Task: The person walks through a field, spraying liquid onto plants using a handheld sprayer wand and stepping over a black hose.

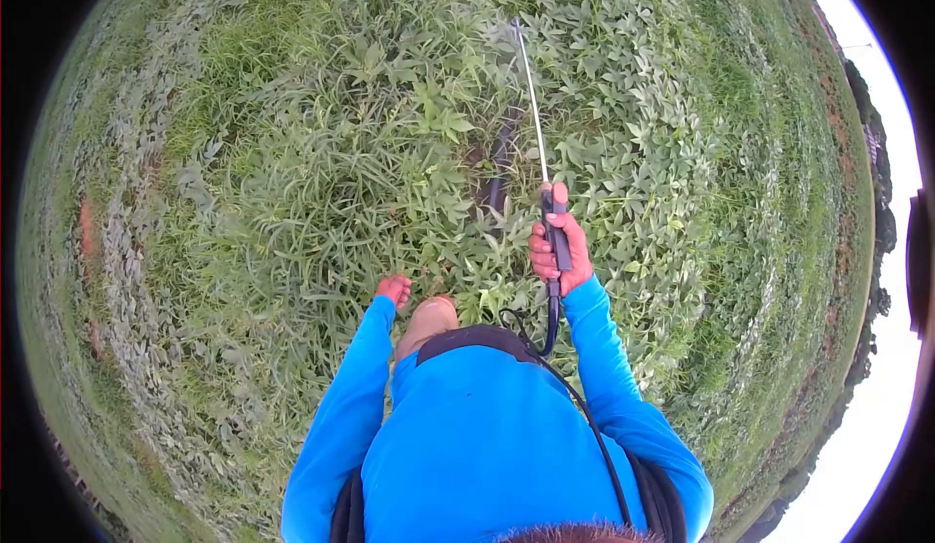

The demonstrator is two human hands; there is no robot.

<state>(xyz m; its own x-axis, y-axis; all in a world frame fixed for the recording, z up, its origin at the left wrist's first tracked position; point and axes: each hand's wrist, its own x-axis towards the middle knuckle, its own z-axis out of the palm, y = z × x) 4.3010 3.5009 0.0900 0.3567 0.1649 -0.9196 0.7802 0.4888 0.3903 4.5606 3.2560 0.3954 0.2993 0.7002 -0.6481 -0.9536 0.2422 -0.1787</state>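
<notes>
My right hand (562,249) is closed around the dark handle of a sprayer wand (534,105). Its thin metal tube points forward over the plants, and the nozzle tip is near the top of the view. A black hose (551,334) runs from the bottom of the handle back toward my waist. On the other side, my left hand (394,290) hangs low beside my leg, its fingers curled in, with nothing showing in them. Green leafy plants (438,197) lie beneath both hands.
Dense low crops (662,144) mixed with long grass (253,66) surround me. A dark pipe-like strip (501,153) lies on the soil ahead. Dark straps (657,494) cross my shoulders, and a thin black cable (594,426) runs down my blue shirt. Trees line the right horizon.
</notes>
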